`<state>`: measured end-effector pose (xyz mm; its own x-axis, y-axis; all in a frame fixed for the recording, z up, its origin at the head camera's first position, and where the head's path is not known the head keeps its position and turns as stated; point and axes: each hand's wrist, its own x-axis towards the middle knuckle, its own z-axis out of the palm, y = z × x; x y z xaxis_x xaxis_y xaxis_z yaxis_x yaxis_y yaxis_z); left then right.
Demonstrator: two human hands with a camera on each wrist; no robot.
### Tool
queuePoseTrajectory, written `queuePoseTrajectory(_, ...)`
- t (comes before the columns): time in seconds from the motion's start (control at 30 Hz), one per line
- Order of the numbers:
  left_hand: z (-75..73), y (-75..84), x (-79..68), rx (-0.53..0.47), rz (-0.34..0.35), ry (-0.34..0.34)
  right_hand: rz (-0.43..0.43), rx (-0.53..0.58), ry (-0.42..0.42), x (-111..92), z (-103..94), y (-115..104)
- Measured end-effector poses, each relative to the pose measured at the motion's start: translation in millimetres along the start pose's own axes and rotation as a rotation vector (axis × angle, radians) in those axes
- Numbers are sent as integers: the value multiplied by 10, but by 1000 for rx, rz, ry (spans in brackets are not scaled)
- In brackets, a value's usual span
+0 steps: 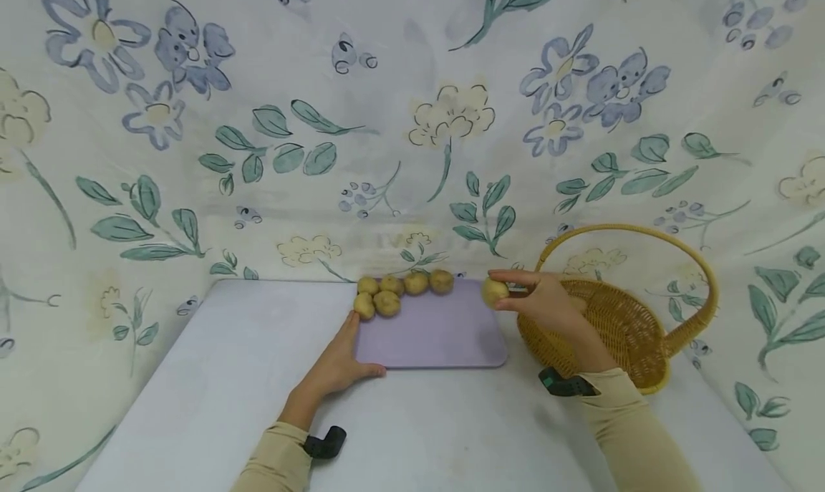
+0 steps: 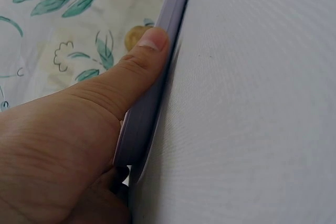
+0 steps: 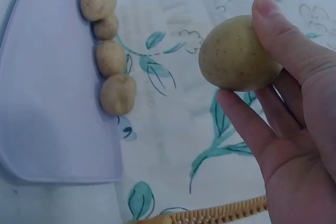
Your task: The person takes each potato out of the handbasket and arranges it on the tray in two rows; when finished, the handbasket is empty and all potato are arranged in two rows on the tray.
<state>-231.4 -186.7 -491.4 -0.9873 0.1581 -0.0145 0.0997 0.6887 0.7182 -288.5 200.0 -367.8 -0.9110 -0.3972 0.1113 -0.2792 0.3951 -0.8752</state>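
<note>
My right hand (image 1: 544,302) pinches a potato (image 3: 239,53) between thumb and fingertips, held up over the right end of the lilac tray (image 1: 438,341). In the right wrist view the potato is round, yellow-brown and speckled. My left hand (image 1: 338,363) grips the tray's near left corner, thumb along the front rim and fingers at the left side. Several potatoes (image 1: 387,304) sit on the tray, in a row along the back edge that doubles at the left. The left wrist view shows the thumb (image 2: 142,59) against the rim; the other fingers are mostly hidden.
To the right of the tray stands a wicker basket (image 1: 621,327) with a tall arched handle (image 1: 705,277), partly behind my right forearm. The white table (image 1: 258,349) meets a flower-patterned cloth (image 1: 387,134) at the back.
</note>
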Motion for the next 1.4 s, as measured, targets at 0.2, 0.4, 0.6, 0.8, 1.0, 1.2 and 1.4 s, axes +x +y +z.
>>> queuePoseTrajectory(0.2, 8, 23, 20, -1, -4, -7, -14, -4, 4, 93, 85, -42)
queuePoseTrajectory(0.4, -12, 16, 6, 10, -11, -10, -14, 43, -15, 182, 191, -42)
queuePoseTrajectory(0.6, -24, -10, -8, 15, -19, -8, -39, 44, -15, 303, 383, -54)
queuePoseTrajectory(0.8, -10, -21, 6, 1, -13, -12, -85, -37, 37, 460, 606, -63)
queuePoseTrajectory(1.0, 6, -21, 22, 8, 1, -11, -70, -136, 69, 587, 811, -15)
queuePoseTrajectory(1.2, -1, -23, 22, 23, 0, -8, -70, -192, 76, 714, 1002, 17)
queuePoseTrajectory(1.4, 4, -27, 25, 20, 4, -9, -64, -338, 111, 843, 1185, 53)
